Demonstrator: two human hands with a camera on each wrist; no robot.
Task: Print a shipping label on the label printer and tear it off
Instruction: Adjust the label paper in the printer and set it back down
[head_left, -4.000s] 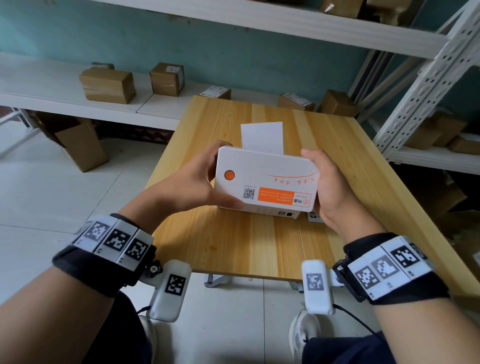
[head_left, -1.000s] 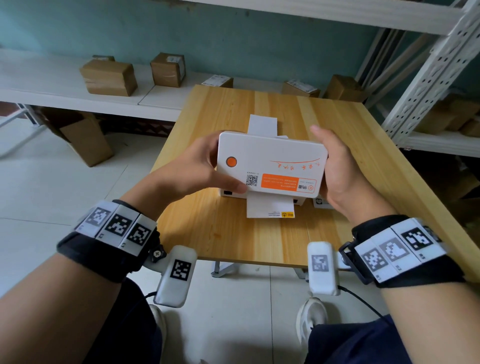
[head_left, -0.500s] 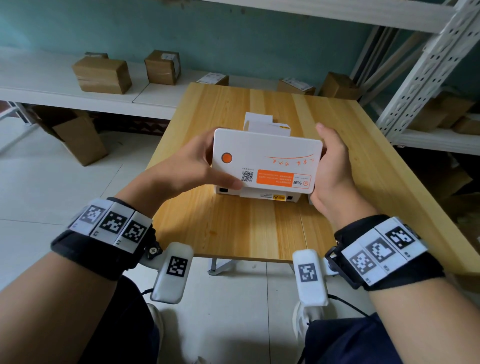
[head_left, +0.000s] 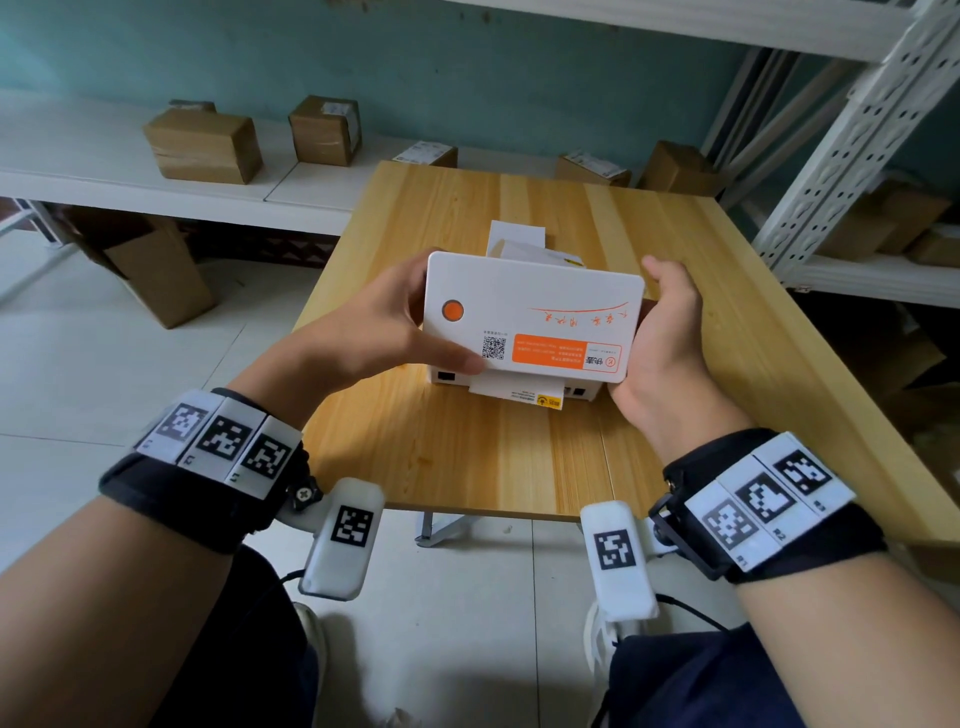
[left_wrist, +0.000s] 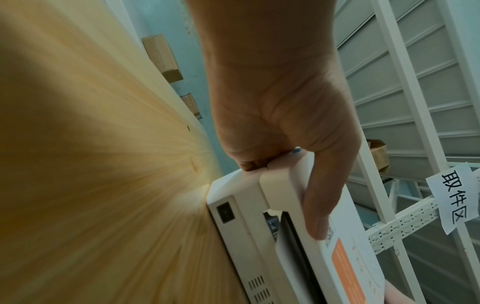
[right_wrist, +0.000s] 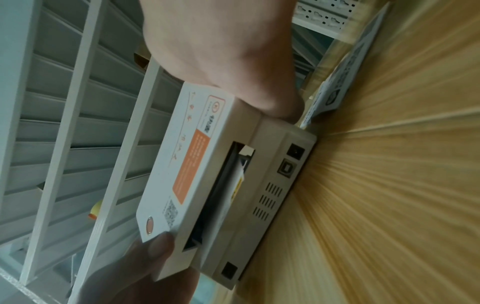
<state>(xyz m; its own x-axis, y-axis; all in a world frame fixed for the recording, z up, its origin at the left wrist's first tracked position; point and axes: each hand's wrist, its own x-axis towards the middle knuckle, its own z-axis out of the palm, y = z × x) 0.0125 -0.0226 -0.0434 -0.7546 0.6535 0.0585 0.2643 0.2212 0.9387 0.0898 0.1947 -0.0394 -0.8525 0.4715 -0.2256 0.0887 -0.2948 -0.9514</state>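
Item: label printer (head_left: 524, 322), white, orange button (head_left: 452, 310) on the lid — standing on the wooden counter (head_left: 493, 452), near its middle, lid slightly raised off the base as the left wrist view shows a gap at the seam. My left hand (head_left: 384, 327) grips the left end, thumb laid over the lid's near corner beside the QR code, fingers curled round the far side; my right hand (head_left: 662, 338) clasps the right end the same way, palm against the side wall. Both hands hold the printer, nothing else. I judge I am holding it from both ends so that the lid comes down square on the paper and the body does not slide on the counter. Item: label strip (head_left: 517, 393), white with a yellow mark at one corner, poking out of the slot on the side nearest me; more white paper (head_left: 517, 236) shows behind the printer on the far side. Nothing is torn off yet. Item: a printed sheet (right_wrist: 337, 82) lying flat on the counter just beside the printer's right end. Cardboard parcels (head_left: 205, 145) sit on the white shelf beyond.
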